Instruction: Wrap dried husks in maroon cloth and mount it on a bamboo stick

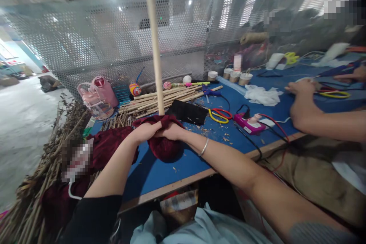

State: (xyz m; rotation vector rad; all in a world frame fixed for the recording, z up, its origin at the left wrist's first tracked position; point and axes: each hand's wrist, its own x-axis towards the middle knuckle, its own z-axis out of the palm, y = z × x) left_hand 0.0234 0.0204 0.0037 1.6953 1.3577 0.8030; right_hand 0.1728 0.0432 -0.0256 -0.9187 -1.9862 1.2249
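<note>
Dark red cloth (165,148) is bunched over a rounded bulge at the table's front edge. My left hand (146,131) is closed on its gathered top from the left. My right hand (172,131), below a silver bangle, grips the same gathers from the right, and the fingers of both hands meet there. A pale wooden pole (156,45) rises upright just behind my hands. Its lower end disappears behind the cloth, so I cannot tell whether it is wrapped in. What fills the bulge is hidden. More dark red cloth (110,145) lies by my left forearm.
Behind the cloth are thin wooden sticks (174,97), a black fabric piece (187,112) and red-and-yellow scissors (220,116). A purple power strip (249,124) with cables sits to the right, near a co-worker's arm (320,122). Dry stalks (48,167) fill the left side.
</note>
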